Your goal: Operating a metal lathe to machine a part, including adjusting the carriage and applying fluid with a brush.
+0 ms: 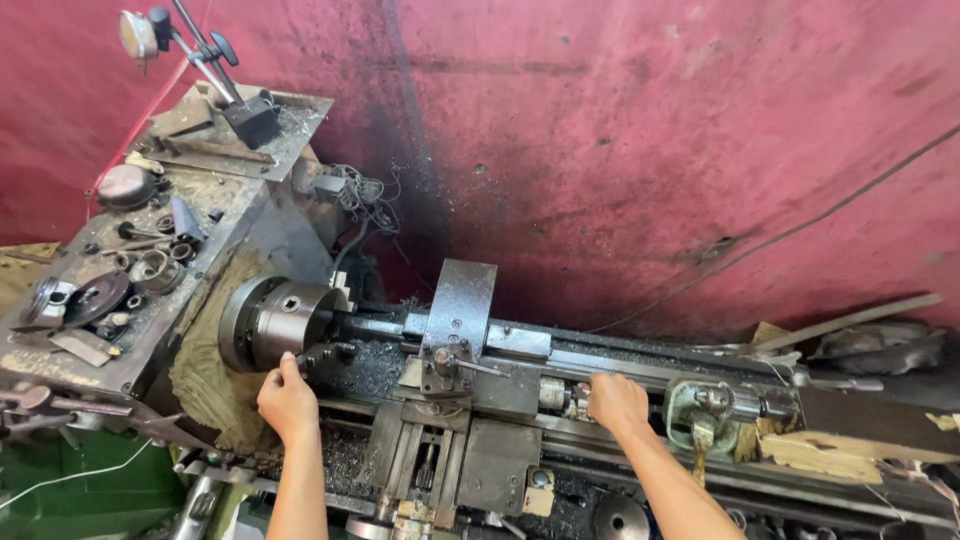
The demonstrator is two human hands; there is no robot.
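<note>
A worn metal lathe runs across the head view. Its round steel chuck [272, 322] sits at the left, with a dark workpiece [375, 325] sticking out to the right. My left hand [288, 402] rests against the chuck's lower front edge, fingers curled on a jaw. My right hand [616, 401] grips a part on the lathe bed [600, 362] beside the tailstock [715, 408]. Between my hands stands the tool post and carriage [452, 372]. What my right fingers close on is hidden by the hand.
The headstock top [150, 250] carries several loose tools, rings and a dial gauge stand [215, 70]. A stained red wall [620, 150] stands behind. Metal chips lie on the bed. Wooden scraps [850, 450] and a handwheel [620, 518] lie at the right and front.
</note>
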